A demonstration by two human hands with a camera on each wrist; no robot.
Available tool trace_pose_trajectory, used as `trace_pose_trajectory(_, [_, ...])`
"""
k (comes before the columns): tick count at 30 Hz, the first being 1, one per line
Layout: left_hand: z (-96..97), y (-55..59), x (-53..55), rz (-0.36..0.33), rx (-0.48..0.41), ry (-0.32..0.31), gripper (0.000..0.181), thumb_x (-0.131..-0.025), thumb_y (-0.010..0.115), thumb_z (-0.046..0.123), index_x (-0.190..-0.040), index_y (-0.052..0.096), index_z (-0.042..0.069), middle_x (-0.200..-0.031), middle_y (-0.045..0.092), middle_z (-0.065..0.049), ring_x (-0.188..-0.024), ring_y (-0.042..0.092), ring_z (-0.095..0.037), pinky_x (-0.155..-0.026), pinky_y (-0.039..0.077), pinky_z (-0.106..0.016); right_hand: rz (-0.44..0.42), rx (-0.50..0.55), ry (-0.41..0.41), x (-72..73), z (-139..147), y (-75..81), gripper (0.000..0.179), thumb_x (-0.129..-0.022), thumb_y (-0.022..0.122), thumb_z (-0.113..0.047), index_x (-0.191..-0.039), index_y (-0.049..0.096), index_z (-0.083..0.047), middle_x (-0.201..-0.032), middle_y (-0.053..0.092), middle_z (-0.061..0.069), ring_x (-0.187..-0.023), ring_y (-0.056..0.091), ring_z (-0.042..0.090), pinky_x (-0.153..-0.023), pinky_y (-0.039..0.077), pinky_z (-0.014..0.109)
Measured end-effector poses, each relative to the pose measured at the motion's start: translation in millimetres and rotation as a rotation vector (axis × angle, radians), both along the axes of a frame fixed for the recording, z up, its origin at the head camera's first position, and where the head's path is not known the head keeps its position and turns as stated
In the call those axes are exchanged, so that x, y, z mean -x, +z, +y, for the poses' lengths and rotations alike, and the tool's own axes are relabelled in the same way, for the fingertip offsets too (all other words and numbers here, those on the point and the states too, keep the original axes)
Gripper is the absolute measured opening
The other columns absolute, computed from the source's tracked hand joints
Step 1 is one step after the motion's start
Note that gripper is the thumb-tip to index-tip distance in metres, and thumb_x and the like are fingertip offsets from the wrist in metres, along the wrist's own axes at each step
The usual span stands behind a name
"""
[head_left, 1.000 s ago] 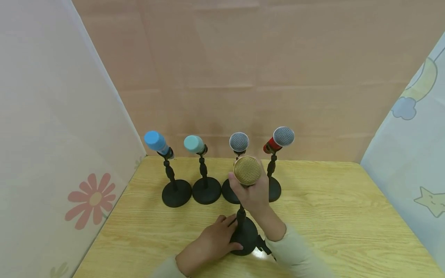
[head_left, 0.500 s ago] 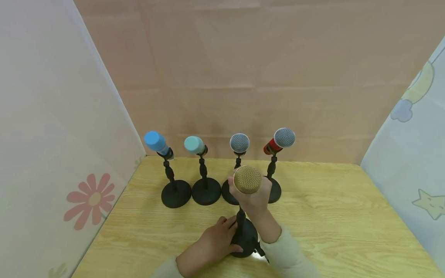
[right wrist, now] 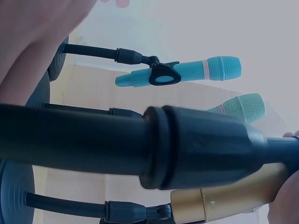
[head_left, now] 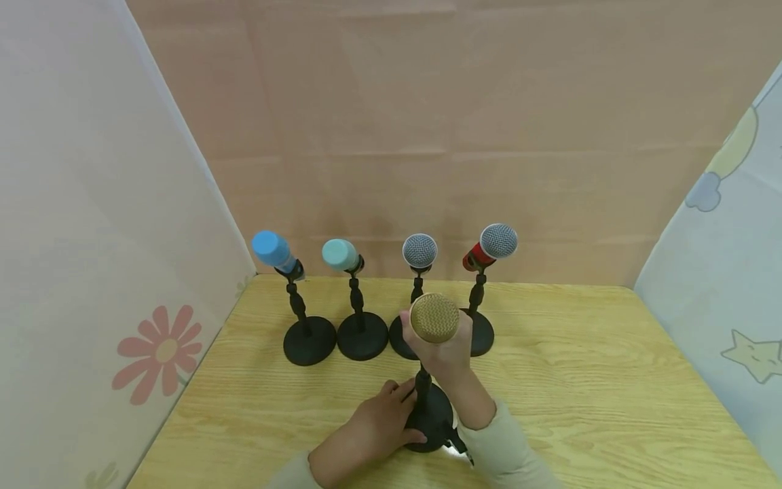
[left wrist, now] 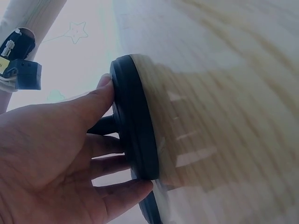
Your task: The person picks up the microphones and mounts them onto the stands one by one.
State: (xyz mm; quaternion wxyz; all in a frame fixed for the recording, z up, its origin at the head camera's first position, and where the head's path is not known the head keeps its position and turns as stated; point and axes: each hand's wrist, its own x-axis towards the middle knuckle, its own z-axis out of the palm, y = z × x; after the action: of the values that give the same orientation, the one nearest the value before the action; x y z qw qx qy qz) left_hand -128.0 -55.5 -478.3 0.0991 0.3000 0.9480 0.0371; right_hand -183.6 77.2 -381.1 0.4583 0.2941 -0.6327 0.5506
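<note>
My right hand (head_left: 451, 350) grips a gold microphone (head_left: 434, 318) at the top of a black stand (head_left: 436, 418), its mesh head tipped toward me. In the right wrist view the gold body (right wrist: 233, 193) slants behind the blurred stand post (right wrist: 205, 147), with fingertips (right wrist: 287, 200) at the right edge. My left hand (head_left: 374, 422) holds the stand's round base down on the table. In the left wrist view, thumb and fingers (left wrist: 124, 198) span that base (left wrist: 135, 116), with the post between them. The clip at the gold microphone is mostly hidden.
Behind stand a blue microphone (head_left: 273, 249), a mint one (head_left: 340, 254), a silver-headed one (head_left: 419, 251) and a red one (head_left: 489, 246), each on a black stand. A small black piece (head_left: 457, 441) lies by the front base. A backdrop (head_left: 452, 136) rises behind the wooden table (head_left: 580, 380).
My right hand and the gold microphone have come down and slightly toward me, then stay nearly still. The left hand keeps its place on the base.
</note>
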Motion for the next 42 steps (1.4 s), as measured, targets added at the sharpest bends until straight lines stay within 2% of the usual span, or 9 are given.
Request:
trace_pose_trajectory(11, [-1.9, 2.0, 0.3, -0.013, -0.025, 0.002, 0.076, -0.091, 0.06, 0.064, -0.146, 0.055, 0.012, -0.157, 0.043, -0.001, -0.129, 0.05, -0.019, -0.094, 0.054, -0.024, -0.094, 0.043, 0.134, -2.6, -1, -1.3, 0.049, -0.09, 0.075, -0.041, -0.086, 0.063, 0.007, -0.072, 0.065, 0.019, -0.068, 0.063, 0.01, -0.063, 0.055, 0.018])
trace_pose_trajectory(15, [-3.4, 2.9, 3.9, -0.043, -0.055, -0.002, 0.076, -0.091, 0.062, 0.063, -0.146, 0.056, 0.01, -0.157, 0.044, -0.002, -0.131, 0.049, -0.021, -0.097, 0.054, -0.028, -0.092, 0.001, 0.111, -1.4, 2, -2.3, 0.041, -0.091, 0.074, -0.036, -0.088, 0.065, 0.004, -0.072, 0.066, 0.016, -0.065, 0.062, 0.01, -0.059, 0.054, 0.018])
trace_pose_trajectory(19, [-8.5, 2.2, 8.4, -0.149, -0.178, 0.025, 0.076, -0.092, 0.061, 0.064, -0.146, 0.055, 0.011, -0.158, 0.042, -0.004, -0.136, 0.045, -0.025, -0.102, 0.052, -0.036, -0.089, -0.107, 0.127, 0.8, 8, 0.2, 0.041, -0.095, 0.069, -0.04, -0.094, 0.065, 0.001, -0.079, 0.068, 0.014, -0.071, 0.067, 0.016, -0.069, 0.056, 0.019])
trace_pose_trajectory(24, [-13.4, 9.3, 15.2, -0.253, -0.456, 0.013, 0.068, -0.097, 0.058, 0.06, -0.146, 0.055, 0.013, -0.157, 0.042, -0.005, -0.141, 0.041, -0.026, -0.109, 0.046, -0.044, -0.177, -0.238, 0.224, -1.1, 23, 4.8, 0.05, -0.096, 0.068, -0.045, -0.115, 0.062, 0.001, -0.105, 0.068, 0.012, -0.1, 0.067, 0.019, -0.093, 0.052, 0.021])
trace_pose_trajectory(29, [-13.0, 21.7, 18.8, -0.254, -0.608, -0.038, 0.055, -0.101, 0.057, 0.05, -0.141, 0.06, 0.013, -0.147, 0.052, -0.002, -0.137, 0.047, -0.02, -0.11, 0.045, -0.042, -0.257, -0.379, 0.183, -6.5, 50, 0.7, 0.053, -0.087, 0.082, -0.019, -0.132, 0.057, -0.003, -0.123, 0.063, 0.011, -0.11, 0.062, 0.02, -0.097, 0.049, 0.026])
trace_pose_trajectory(33, [-13.9, 24.4, 18.0, -0.281, -0.678, -0.009, 0.054, -0.101, 0.058, 0.047, -0.142, 0.057, 0.012, -0.14, 0.057, 0.0, -0.128, 0.055, -0.014, -0.104, 0.05, -0.034, -0.328, -0.475, 0.117, -13.2, 69, -11.5, 0.067, -0.079, 0.082, 0.001, -0.139, 0.055, -0.009, -0.133, 0.059, 0.007, -0.122, 0.055, 0.02, -0.106, 0.042, 0.022])
trace_pose_trajectory(36, [-14.1, 29.1, 16.8, -0.3, -0.741, 0.025, 0.053, -0.102, 0.059, 0.045, -0.143, 0.054, 0.013, -0.137, 0.059, 0.001, -0.122, 0.059, -0.011, -0.099, 0.053, -0.032, -0.34, -0.518, 0.122, -15.1, 82, -24.4, 0.062, -0.082, 0.079, 0.003, -0.139, 0.055, -0.01, -0.135, 0.058, 0.006, -0.126, 0.051, 0.018, -0.106, 0.039, 0.02])
trace_pose_trajectory(39, [-13.3, 36.4, 16.2, -0.297, -0.792, 0.028, 0.05, -0.103, 0.058, 0.043, -0.143, 0.054, 0.014, -0.135, 0.06, 0.001, -0.12, 0.061, -0.011, -0.099, 0.054, -0.035, -0.383, -0.587, 0.15, -16.5, 92, -37.6, 0.053, -0.088, 0.075, 0.0, -0.136, 0.056, -0.011, -0.133, 0.059, 0.005, -0.124, 0.054, 0.018, -0.103, 0.047, 0.028])
trace_pose_trajectory(42, [-12.6, 40.9, 15.9, -0.279, -0.838, 0.001, 0.045, -0.104, 0.057, 0.039, -0.141, 0.055, 0.014, -0.134, 0.06, 0.002, -0.121, 0.06, -0.01, -0.1, 0.054, -0.037, -0.516, -0.71, 0.164, -20.2, 99, -49.2, 0.044, -0.094, 0.073, -0.01, -0.135, 0.056, -0.015, -0.132, 0.06, 0.001, -0.121, 0.058, 0.018, -0.098, 0.053, 0.039])
